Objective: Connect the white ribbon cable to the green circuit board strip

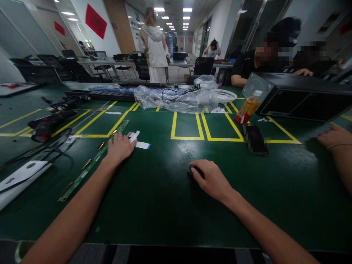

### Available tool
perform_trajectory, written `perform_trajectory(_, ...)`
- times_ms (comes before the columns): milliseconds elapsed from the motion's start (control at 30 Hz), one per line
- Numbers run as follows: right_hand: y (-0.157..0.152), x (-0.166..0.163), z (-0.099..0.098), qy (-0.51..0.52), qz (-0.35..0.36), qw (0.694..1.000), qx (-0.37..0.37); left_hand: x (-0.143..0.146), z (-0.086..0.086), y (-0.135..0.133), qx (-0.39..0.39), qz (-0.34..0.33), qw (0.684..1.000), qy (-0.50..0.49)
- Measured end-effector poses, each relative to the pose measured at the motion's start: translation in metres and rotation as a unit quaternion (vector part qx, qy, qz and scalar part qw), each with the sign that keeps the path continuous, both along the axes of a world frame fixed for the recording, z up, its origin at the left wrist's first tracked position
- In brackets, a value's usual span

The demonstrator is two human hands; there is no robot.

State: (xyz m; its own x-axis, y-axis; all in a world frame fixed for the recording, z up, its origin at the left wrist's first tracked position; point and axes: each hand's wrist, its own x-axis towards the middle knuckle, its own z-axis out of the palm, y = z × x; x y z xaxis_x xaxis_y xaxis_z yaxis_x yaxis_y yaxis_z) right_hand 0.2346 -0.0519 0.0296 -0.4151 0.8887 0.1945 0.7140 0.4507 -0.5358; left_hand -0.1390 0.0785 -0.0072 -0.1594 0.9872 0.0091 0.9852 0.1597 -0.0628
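A long, narrow green circuit board lies slantwise on the left of the green table. Across its upper part rests my left hand, palm down, fingers stretched over the board and not wrapped round it. White ribbon cable sticks out beside that hand's thumb and index finger, its end blue-edged. Out over bare tabletop, my right hand has its thumb and index finger brought together. Something small and dark shows at those fingertips, too small to name.
Clear plastic wrapping and a white basket lie farther back. An orange drink bottle, a phone and a black case stand right. Another person's hand rests at the right edge. Cables and a white box lie left.
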Motion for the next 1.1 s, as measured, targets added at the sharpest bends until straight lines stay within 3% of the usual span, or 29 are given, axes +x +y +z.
perform_trajectory(133, 0.000, -0.001, -0.001, -0.005, -0.001, 1.000, 0.009, 0.044, 0.001, -0.019, -0.010, -0.207, 0.978, -0.014)
perform_trajectory(267, 0.001, -0.001, -0.008, -0.033, 0.010, 0.999, 0.034, 0.103, 0.003, -0.052, -0.023, -0.424, 0.903, -0.059)
perform_trajectory(367, 0.001, -0.001, -0.015, -0.080, 0.040, 0.995, 0.036, 0.129, 0.006, -0.070, -0.033, -0.499, 0.862, -0.079)
perform_trajectory(433, 0.001, -0.001, -0.017, -0.109, 0.055, 0.992, 0.032, 0.131, 0.008, -0.071, -0.042, -0.513, 0.853, -0.086)
perform_trajectory(500, 0.000, -0.001, -0.017, -0.123, 0.062, 0.990, 0.032, 0.121, 0.010, -0.062, -0.044, -0.487, 0.868, -0.084)
perform_trajectory(567, 0.000, 0.000, -0.015, -0.120, 0.059, 0.990, 0.037, 0.101, 0.010, -0.047, -0.026, -0.421, 0.904, -0.072)
perform_trajectory(700, 0.001, 0.001, -0.013, -0.113, 0.046, 0.991, 0.046, 0.038, 0.007, -0.015, 0.034, -0.168, 0.985, -0.026)
perform_trajectory(767, 0.002, 0.001, -0.014, -0.124, 0.051, 0.990, 0.039, 0.005, 0.003, -0.005, 0.034, -0.029, 0.999, -0.021)
perform_trajectory(833, 0.002, 0.001, -0.014, -0.133, 0.060, 0.989, 0.028, -0.019, 0.000, 0.001, 0.018, 0.064, 0.997, -0.042)
perform_trajectory(967, 0.002, 0.000, -0.015, -0.140, 0.063, 0.988, 0.014, -0.033, -0.002, 0.005, -0.013, 0.118, 0.990, -0.079)
perform_trajectory(1100, 0.001, 0.000, -0.015, -0.138, 0.064, 0.988, 0.014, -0.013, -0.004, 0.003, -0.018, 0.061, 0.996, -0.054)
